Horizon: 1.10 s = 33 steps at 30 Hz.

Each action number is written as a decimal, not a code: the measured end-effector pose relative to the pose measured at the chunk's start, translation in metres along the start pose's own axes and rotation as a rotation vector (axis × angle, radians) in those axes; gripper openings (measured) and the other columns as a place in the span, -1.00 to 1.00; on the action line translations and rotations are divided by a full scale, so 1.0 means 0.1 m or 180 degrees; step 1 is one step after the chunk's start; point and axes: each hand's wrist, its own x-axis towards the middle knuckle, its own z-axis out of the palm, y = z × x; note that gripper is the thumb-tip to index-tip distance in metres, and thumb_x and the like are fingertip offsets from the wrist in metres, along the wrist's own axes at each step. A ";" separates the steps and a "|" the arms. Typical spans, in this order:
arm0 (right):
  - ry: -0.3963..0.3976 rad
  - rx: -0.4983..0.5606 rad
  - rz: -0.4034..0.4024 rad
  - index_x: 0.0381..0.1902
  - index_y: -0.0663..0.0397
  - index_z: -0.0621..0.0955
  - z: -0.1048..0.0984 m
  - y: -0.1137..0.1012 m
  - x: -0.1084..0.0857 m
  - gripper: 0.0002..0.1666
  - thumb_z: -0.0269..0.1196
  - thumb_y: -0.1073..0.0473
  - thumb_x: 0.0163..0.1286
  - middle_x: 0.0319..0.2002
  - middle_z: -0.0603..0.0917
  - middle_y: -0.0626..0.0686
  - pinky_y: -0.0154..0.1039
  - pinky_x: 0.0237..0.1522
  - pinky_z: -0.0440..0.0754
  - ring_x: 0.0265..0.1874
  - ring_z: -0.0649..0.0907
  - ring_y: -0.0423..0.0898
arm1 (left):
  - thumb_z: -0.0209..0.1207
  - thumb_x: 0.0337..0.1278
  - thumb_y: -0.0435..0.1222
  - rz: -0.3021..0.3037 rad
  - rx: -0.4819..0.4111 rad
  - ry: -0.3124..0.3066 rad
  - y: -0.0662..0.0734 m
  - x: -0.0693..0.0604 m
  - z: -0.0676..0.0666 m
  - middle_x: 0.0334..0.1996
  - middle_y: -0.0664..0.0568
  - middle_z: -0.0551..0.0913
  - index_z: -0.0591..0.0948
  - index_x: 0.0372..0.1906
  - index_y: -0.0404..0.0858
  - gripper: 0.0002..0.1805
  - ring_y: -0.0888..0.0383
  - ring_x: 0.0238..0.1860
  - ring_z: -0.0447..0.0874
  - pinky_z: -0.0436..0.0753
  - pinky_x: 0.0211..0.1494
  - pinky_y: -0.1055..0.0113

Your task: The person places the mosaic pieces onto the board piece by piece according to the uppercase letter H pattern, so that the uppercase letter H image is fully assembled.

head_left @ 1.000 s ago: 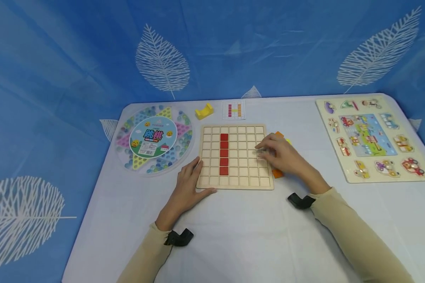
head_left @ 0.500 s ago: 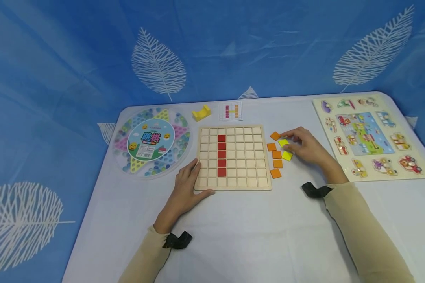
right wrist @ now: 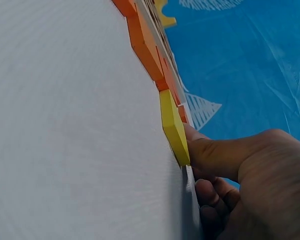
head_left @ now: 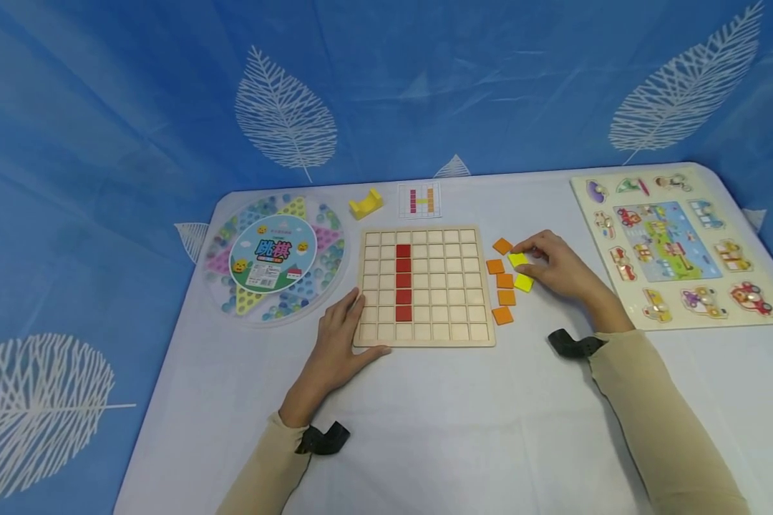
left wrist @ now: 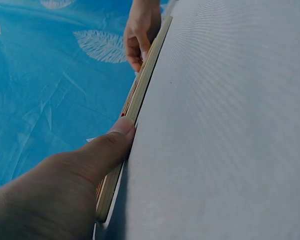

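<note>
A wooden grid board lies flat on the white table, with a column of several red square tiles in its cells. My left hand rests at the board's near left corner, fingers along the left side and thumb against the near edge. Right of the board, my right hand pinches a yellow tile between thumb and fingers. Just below it lies another yellow tile, seen close up in the right wrist view. Several orange tiles lie between the board and the yellow ones.
A pattern card and a yellow holder-like piece lie behind the board. To the left is a round marble-game box. A wooden peg puzzle lies at the right. Blue cloth hangs behind the table.
My right hand has moved right, from above the board's right side to the yellow tiles, and now pinches one. My left hand has stayed at the board's corner.
</note>
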 end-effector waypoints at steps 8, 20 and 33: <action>-0.0031 0.0030 0.0052 0.03 0.30 0.59 -0.01 -0.03 0.01 -0.70 0.27 0.32 0.36 -0.03 0.44 0.26 -0.02 -0.01 0.27 -0.11 0.36 0.08 | 0.44 -0.08 0.05 -0.0017 -0.0020 -0.0003 0.01 0.01 -0.01 0.50 -0.19 0.14 0.21 0.49 -0.31 0.07 -0.24 0.38 0.18 0.20 0.31 -0.18; -0.0025 0.0011 0.0061 0.02 0.33 0.58 0.00 -0.04 0.01 -0.70 0.26 0.37 0.34 -0.02 0.45 0.28 0.01 0.02 0.28 -0.09 0.38 0.11 | 0.44 -0.07 0.05 -0.0022 -0.0029 -0.0030 0.01 0.00 -0.01 0.50 -0.19 0.12 0.20 0.50 -0.30 0.08 -0.24 0.39 0.17 0.20 0.31 -0.18; -0.0005 -0.0014 -0.0026 0.00 0.35 0.57 0.01 -0.01 0.00 -0.71 0.26 0.39 0.33 -0.03 0.45 0.27 0.00 0.01 0.28 -0.09 0.38 0.10 | 0.44 -0.07 0.05 -0.0020 -0.0035 -0.0033 0.01 0.00 -0.01 0.50 -0.19 0.13 0.20 0.50 -0.31 0.08 -0.24 0.38 0.18 0.21 0.31 -0.19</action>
